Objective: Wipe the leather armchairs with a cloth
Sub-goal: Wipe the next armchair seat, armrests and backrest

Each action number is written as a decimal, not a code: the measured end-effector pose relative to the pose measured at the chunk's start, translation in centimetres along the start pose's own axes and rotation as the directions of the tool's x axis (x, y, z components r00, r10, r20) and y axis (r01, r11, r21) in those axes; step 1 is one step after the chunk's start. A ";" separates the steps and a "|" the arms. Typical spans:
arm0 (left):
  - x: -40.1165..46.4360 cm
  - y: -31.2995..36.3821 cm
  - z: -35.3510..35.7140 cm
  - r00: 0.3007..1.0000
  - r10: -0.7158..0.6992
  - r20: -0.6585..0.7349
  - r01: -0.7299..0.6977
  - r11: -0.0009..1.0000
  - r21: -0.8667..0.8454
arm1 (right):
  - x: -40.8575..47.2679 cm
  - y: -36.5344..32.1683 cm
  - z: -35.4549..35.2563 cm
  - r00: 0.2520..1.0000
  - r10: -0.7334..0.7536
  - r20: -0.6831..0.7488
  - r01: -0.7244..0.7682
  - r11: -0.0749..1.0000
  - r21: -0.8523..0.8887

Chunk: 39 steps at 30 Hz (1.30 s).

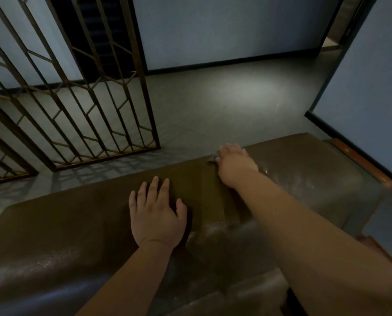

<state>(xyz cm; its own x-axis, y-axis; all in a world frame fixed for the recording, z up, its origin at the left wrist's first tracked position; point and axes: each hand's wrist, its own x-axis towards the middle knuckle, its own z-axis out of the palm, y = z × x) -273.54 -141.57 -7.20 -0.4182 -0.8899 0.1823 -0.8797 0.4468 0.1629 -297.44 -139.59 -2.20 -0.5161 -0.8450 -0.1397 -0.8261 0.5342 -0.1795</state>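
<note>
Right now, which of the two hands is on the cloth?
The right hand, reaching to the far top edge of the brown leather armchair, covers the cloth. The left hand rests flat on bare leather, fingers spread.

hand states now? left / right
Left hand: open, flat on the armchair.
Right hand: pressing the cloth on the armchair; grip unclear.

Brown leather armchairs point(304, 169): smooth, glossy on the near padded faces with speckled wet-looking sheen, duller on top. Cloth point(213, 158) grey, mostly hidden, texture unclear. Screen point(112, 110) at left: bronze-toned metal bars, satin. Floor point(224, 106) grey, smooth, slight sheen. Far-right trim point(361, 161) polished reddish wood.
</note>
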 end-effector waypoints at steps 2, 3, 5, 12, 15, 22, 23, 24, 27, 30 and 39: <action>0.0 0.1 -0.1 1.000 0.004 -0.003 -0.004 1.000 0.001 | -2.6 -3.3 1.7 0.979 -0.202 0.014 0.203 0.978 -0.049; 0.0 0.0 -0.1 1.000 0.009 -0.003 -0.009 1.000 0.009 | -4.2 -4.4 2.6 0.946 -0.321 0.045 0.324 0.942 -0.085; 0.0 -0.1 0.0 1.000 0.016 0.000 -0.016 1.000 0.019 | -6.5 -3.9 3.2 0.893 -0.441 0.088 0.448 0.891 -0.076; 0.2 0.0 0.8 1.000 0.019 -0.016 -0.019 0.999 0.036 | -6.5 9.2 -0.6 0.983 0.150 -0.106 -0.150 0.989 0.012; 0.1 -0.2 0.4 1.000 0.004 -0.010 -0.004 1.000 0.031 | -8.8 4.3 2.1 0.992 -0.010 -0.128 0.007 1.000 -0.028; -0.2 1.1 -2.6 0.981 -0.060 0.187 0.056 0.998 0.023 | -11.6 6.5 2.0 0.989 -0.129 -0.074 0.131 0.991 0.023; 0.1 1.8 -3.0 0.973 -0.085 0.217 0.082 0.996 0.022 | -11.1 9.1 0.9 0.995 -0.016 -0.094 0.019 0.999 0.033; 0.5 3.2 -3.2 0.965 -0.094 0.244 0.091 0.996 0.021 | -10.8 11.7 0.0 0.987 0.101 -0.122 -0.094 0.994 0.063; 1.2 10.6 -1.9 0.948 0.046 0.314 -0.046 0.999 -0.009 | -10.4 14.9 -0.2 0.924 0.335 -0.184 -0.304 0.936 0.176; 1.2 16.7 0.7 0.957 0.131 0.260 -0.130 0.991 -0.020 | -10.2 11.6 2.3 0.958 0.197 -0.209 -0.183 0.979 0.086; 2.1 17.3 3.3 0.983 0.147 0.114 -0.150 0.989 0.016 | -7.6 22.8 -0.7 0.903 0.315 -0.290 -0.278 0.946 0.165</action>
<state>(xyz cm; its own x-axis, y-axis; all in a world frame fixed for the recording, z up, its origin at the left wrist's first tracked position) -290.42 -136.04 -7.18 -0.5660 -0.8192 0.0926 -0.8106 0.5735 0.1188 -312.56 -120.99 -4.56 -0.7926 -0.6016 0.0997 -0.6013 0.7439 -0.2914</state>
